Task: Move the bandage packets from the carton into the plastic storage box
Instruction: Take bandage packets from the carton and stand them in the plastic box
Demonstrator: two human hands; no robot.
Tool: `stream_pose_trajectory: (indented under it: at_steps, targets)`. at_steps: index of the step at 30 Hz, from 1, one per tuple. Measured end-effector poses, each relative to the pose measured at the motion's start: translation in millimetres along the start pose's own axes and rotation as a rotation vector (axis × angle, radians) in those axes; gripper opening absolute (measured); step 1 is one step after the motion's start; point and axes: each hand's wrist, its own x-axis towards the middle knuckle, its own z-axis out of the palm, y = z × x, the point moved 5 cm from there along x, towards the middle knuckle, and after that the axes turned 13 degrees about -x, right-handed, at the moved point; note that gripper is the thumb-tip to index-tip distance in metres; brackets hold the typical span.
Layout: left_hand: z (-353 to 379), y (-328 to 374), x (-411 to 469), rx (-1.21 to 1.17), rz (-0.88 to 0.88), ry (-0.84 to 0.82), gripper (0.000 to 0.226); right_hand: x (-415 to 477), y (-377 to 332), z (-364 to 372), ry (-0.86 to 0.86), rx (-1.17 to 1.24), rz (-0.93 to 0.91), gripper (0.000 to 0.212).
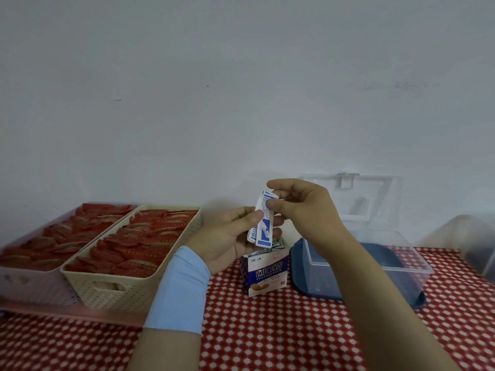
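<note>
Red-and-white dotted tablecloth (267, 330), blue-and-white carton (266, 274), cream basket (112, 290).

The plastic storage box (412, 263) was set just right of the carton (265, 274), a basket (128, 290) left of it, a tray (26, 279) farther left; bandage packets (261, 226) were held above it.

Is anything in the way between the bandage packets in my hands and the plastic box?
Nothing visible. The left hand and right hand pinch the bandage packets above the carton; the plastic box stands right of it, lid up, top open. Only your right forearm crosses its left side.
</note>
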Motion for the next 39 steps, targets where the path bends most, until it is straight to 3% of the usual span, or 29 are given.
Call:
stream_pose_trajectory:
  at_steps: [3, 6, 9, 13, 19, 23, 27, 33, 39]
  targets:
    - [-6, 2, -1, 0.045, 0.0, 0.008, 0.053, 0, -1, 8, 0.009, -0.027, -0.007, 0.028]
    - [-14, 7, 0, 0.064, 0.036, 0.049, 0.042, -1, 2, 16, 0.016, -0.081, -0.004, 0.033]
    - [-29, 17, 2, 0.011, 0.14, 0.173, 0.03, 0, 8, 17, 0.004, -0.406, -0.055, 0.022]
    - [-40, 24, 4, -0.076, 0.251, 0.293, 0.014, -6, 20, 29, -0.337, -0.83, -0.068, 0.018]
    - [-41, 15, 9, -0.038, 0.229, 0.337, 0.014, -10, 20, 40, -0.479, -0.912, -0.12, 0.022]
    - [-45, 11, 11, 0.007, 0.235, 0.373, 0.011, -7, 20, 36, -0.444, -0.909, -0.127, 0.011]
    - [-47, 8, 11, 0.071, 0.228, 0.402, 0.009, -5, 23, 42, -0.384, -1.03, -0.204, 0.013]
    - [-49, 9, 12, 0.146, 0.252, 0.418, 0.02, 0, 13, 16, -0.081, -0.559, -0.116, 0.013]
    - [-36, 9, 9, 0.149, 0.185, 0.217, 0.019, 0, 7, 3, -0.009, -0.166, -0.015, 0.014]
